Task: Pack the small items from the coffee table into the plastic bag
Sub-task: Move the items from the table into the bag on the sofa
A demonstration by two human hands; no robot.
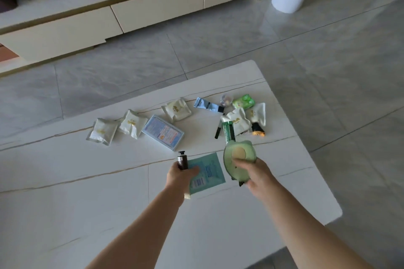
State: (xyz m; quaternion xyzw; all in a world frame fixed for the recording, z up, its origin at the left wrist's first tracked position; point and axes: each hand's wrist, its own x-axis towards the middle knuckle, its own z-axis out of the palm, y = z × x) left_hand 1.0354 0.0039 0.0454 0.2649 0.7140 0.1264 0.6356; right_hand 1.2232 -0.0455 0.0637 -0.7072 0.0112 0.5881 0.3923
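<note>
**Both hands full, the rest of the pile at twelve to one o'clock**

The left hand [179,176] is curled round a small dark bottle [182,160], cap pointing to twelve o'clock, and the same fingers pinch a teal sachet [209,170] that fans out toward three o'clock. The right hand [251,172] grips an avocado-shaped pouch [239,155], thumb across its front, the pouch's long axis running from the hand up toward eleven o'clock. Both hands hover above the coffee table [87,181], close together, at the near middle of the slab.

No plastic bag is in view anywhere, so I cannot tell where the held items are meant to go; it must lie outside the picture.

What is left lies beyond the hands. At eleven o'clock from the left hand sit two white packets [118,128] side by side, and just to their right a pale blue box [162,132], its long axis slanting from ten to four o'clock. A third white packet [176,109] rests at twelve. At one o'clock from the right hand is the tighter cluster: a green stick [228,132] lying almost along the twelve-to-six line, a blue tube [207,105], a green wipes pack [243,101] and more white packets [237,123] overlapping.

By my judgement the packing is at an early stage, and the right hand is nearer the cluster, the left nearer the box and the paired packets. With each hand loaded, unloading into the bag likely comes first
</note>
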